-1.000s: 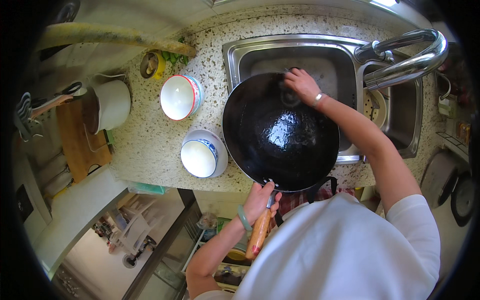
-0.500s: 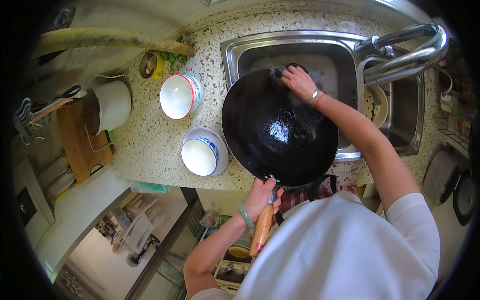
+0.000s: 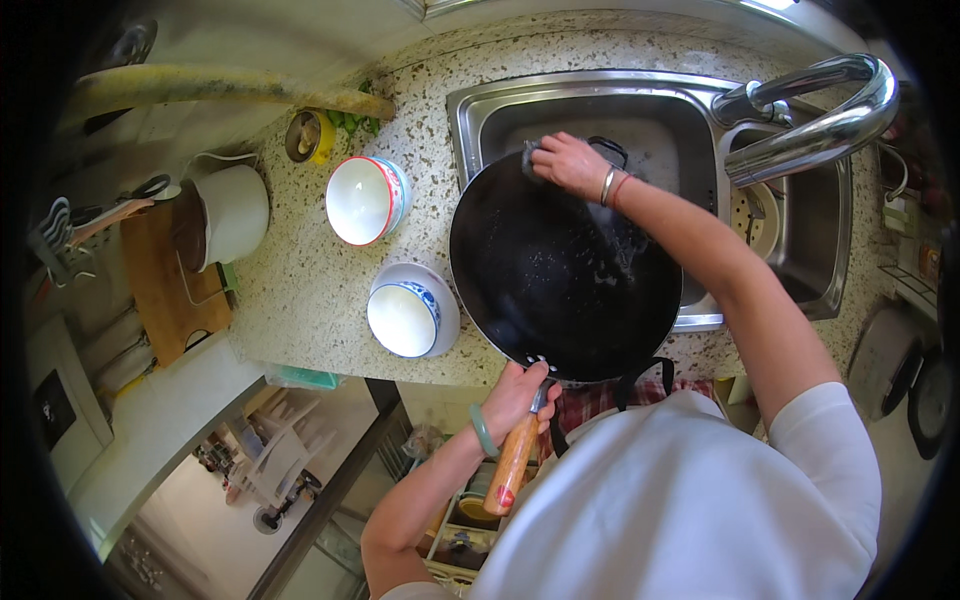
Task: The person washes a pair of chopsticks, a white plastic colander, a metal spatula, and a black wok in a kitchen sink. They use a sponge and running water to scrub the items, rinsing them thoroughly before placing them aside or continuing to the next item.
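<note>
A large black wok (image 3: 560, 280) is tilted over the front left of the steel sink (image 3: 470, 120), its inside wet with streaks of suds. My left hand (image 3: 515, 400) is closed round the wok's handle, where the metal neck meets the wooden grip (image 3: 515, 465). At the far rim my right hand (image 3: 572, 165) presses a greyish scouring pad (image 3: 531, 158) against the inside of the wok; the fingers cover most of the pad. A small loop handle (image 3: 610, 150) shows on the wok's far side, just right of that hand.
Left of the wok stand a red-rimmed bowl (image 3: 358, 202) and a blue-patterned bowl (image 3: 402, 318) stacked in another. A chrome faucet (image 3: 820, 130) arches over the smaller basin, which holds a cream strainer (image 3: 765, 220). Farther left are a white pot (image 3: 235, 215) and a wooden board (image 3: 165, 285).
My right hand has slid left along the wok's far rim with the pad, uncovering the loop handle. My left hand keeps its hold, and the wok's tilt has shifted slightly.
</note>
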The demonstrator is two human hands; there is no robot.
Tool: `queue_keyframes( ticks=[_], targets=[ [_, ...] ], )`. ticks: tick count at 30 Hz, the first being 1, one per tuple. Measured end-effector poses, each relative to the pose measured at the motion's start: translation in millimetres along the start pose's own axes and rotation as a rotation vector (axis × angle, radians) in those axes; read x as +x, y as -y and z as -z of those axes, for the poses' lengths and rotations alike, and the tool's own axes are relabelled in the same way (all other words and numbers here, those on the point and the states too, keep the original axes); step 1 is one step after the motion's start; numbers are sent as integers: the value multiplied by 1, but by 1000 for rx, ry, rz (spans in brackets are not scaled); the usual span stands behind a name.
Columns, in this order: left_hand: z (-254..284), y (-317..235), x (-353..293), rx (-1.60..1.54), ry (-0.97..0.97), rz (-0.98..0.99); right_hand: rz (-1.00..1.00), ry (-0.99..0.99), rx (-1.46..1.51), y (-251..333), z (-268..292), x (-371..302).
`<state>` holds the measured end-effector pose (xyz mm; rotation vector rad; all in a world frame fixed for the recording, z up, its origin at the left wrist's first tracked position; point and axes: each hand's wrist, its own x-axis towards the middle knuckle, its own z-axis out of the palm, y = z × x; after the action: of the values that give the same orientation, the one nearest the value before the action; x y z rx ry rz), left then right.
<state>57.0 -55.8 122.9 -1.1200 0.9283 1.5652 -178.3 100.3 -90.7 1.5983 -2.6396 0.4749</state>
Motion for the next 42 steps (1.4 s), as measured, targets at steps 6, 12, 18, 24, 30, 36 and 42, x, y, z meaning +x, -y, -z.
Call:
queue_keyframes(
  ticks=[6, 12, 18, 24, 30, 36, 42],
  targets=[
    [1, 0, -1, 13, -26, -10, -182, 190, -34, -6, 4, -107],
    [4, -5, -1, 9, 0, -32, -220, 289, 68, 45, 32, -148],
    [-1, -10, -5, 41, -15, 3, -219, 73, -72, -13, 8, -71],
    [3, -3, -4, 31, -18, -32, -208, 160, -25, 19, 15, -144],
    [3, -8, -7, 24, 8, -15, -197, 202, 31, 42, 15, -135],
    [4, -2, -5, 65, -26, 5, -171, 72, -35, -4, 9, -54],
    [5, -1, -5, 38, -9, -53, -218, 373, 69, 43, 33, -148]
  ],
)
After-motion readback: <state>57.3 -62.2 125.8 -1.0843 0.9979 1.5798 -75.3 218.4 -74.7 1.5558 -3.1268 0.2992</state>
